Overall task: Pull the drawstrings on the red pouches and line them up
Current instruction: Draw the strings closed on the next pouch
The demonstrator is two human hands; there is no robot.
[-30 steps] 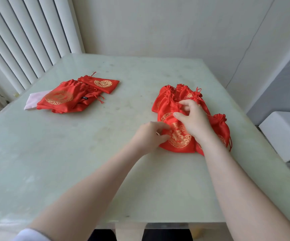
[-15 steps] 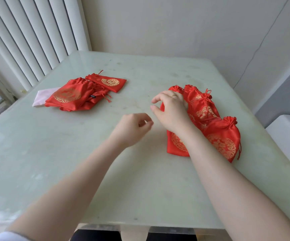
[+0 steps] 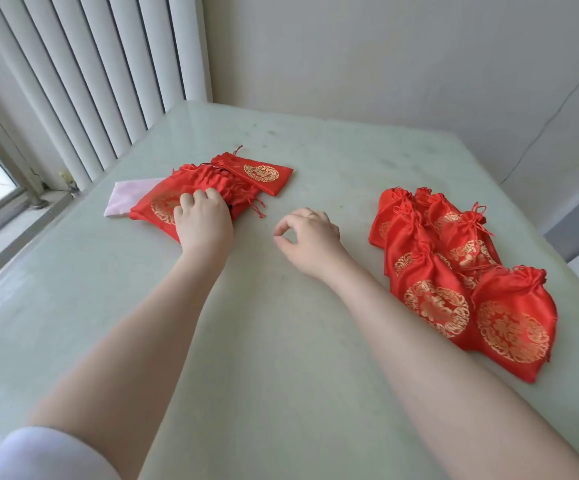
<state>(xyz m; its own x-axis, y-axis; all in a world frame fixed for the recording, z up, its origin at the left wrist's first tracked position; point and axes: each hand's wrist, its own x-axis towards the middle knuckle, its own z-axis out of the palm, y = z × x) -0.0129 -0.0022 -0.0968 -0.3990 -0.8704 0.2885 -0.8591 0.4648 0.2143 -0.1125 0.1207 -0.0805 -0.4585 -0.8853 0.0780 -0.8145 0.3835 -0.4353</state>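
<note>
Two pouch piles (image 3: 191,188) (image 3: 454,271); left hand (image 3: 203,220) grips one

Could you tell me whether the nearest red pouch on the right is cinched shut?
Cinched: the nearest red satin pouch has its neck gathered tight.

The left hand (image 3: 205,220) has left the cinched pouches (image 3: 454,271) on the right and now rests on the flat pile of pouches (image 3: 191,188) at left. The right hand (image 3: 310,242) has lifted off, empty, between both groups.
</note>
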